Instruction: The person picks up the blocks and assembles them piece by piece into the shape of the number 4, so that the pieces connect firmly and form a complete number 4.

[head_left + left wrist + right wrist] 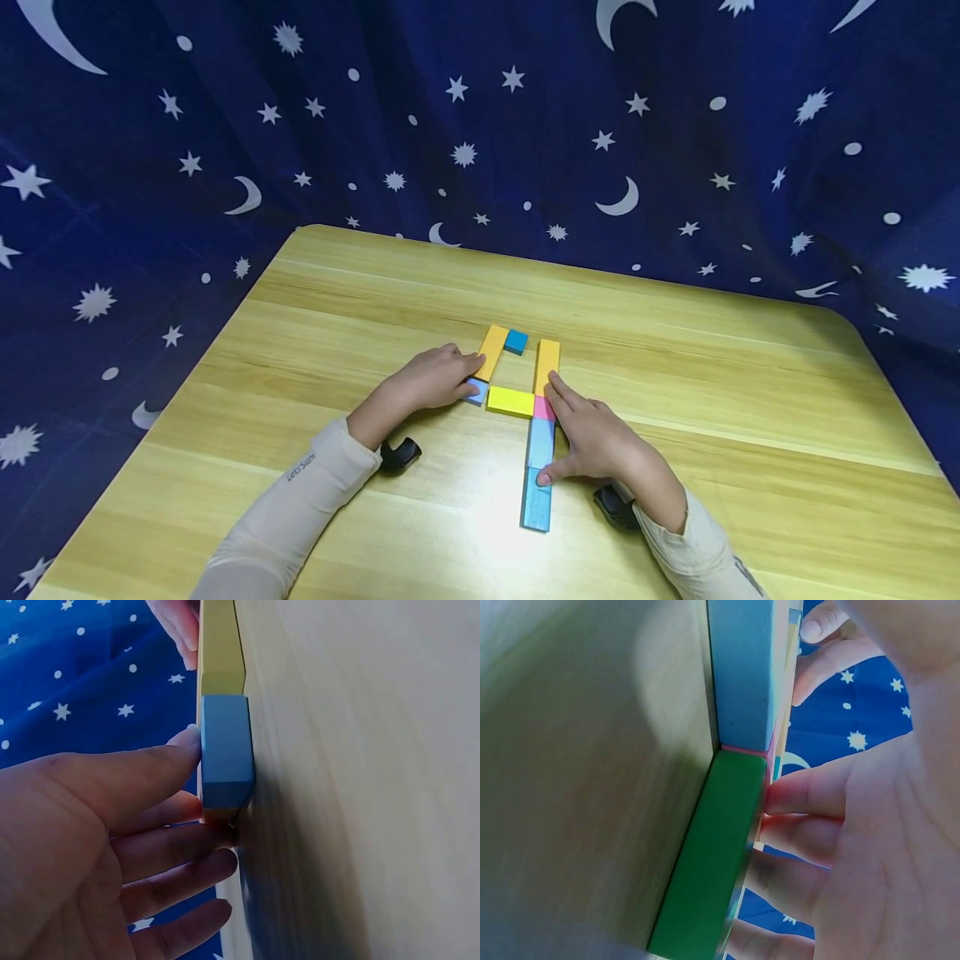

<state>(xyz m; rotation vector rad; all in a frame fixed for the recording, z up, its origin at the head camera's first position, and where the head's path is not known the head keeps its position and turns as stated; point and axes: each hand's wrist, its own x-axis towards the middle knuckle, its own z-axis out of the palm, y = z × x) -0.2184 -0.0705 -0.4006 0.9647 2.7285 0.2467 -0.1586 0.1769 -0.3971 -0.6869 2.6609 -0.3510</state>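
Observation:
My left hand [435,379] rests at the left of a block layout, thumb on a small blue block [477,392] and index fingertip on an orange block [493,352]. In the left wrist view the thumb touches the top edge of that blue block [227,742], the other fingers extended beside it. My right hand [600,433] spreads along a column, fingertips by the right orange block [547,362] and pink block [543,407], thumb on the lower blue block [536,504]. Between them are a light blue block [541,442] and, to the left, a yellow block [510,402].
A small dark blue block [515,341] touches the left orange block near its far end. In the right wrist view a green block face [709,855] lies along the fingers. Black wrist devices [401,456] sit at both cuffs. A starry blue curtain [525,125] hangs behind the wooden table [337,275].

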